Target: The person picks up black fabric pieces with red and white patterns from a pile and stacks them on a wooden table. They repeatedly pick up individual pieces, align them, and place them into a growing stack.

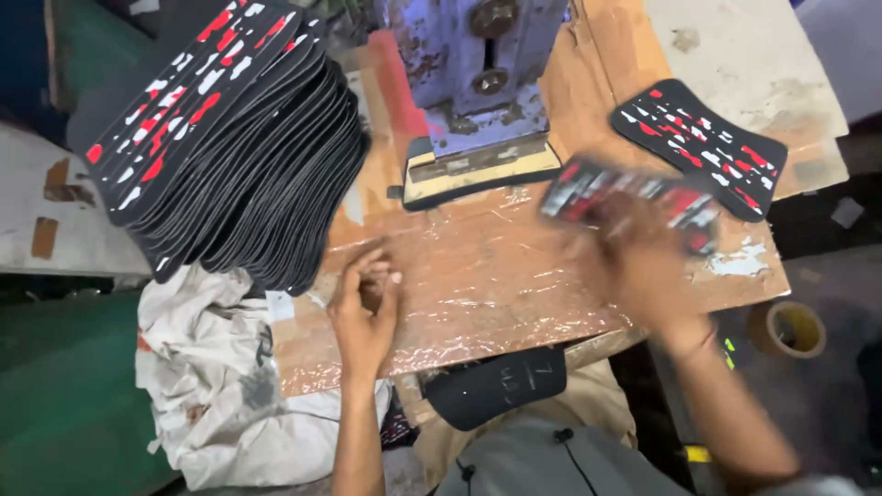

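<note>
Our right hand (652,262) carries a black piece with red and white marks (634,197) just above the worktop (496,276). It sits to the right of the blue press (478,73) and short of the single matching piece (703,147) lying at the far right. The fingers seem closed around it, but the hand and piece are smeared by motion, so we cannot tell the grip for sure.

Our left hand (366,308) rests on the foil-covered worktop near the tall leaning stack (230,138) of the same pieces. Its fingers are loosely curled and hold nothing.

To do this step well, we judge it best to keep the piece flat and level as it travels. We should hold it by one edge so the printed face stays clean, and lay it square on the piece already there so the edges line up. The left hand is well placed to steady the stack, which tilts toward the press.

The press top is cut off by the frame. A dark pad (482,174) under its foot is partly hidden. A dark shape (496,386) pokes out below the worktop edge, and we cannot tell what it is.
</note>
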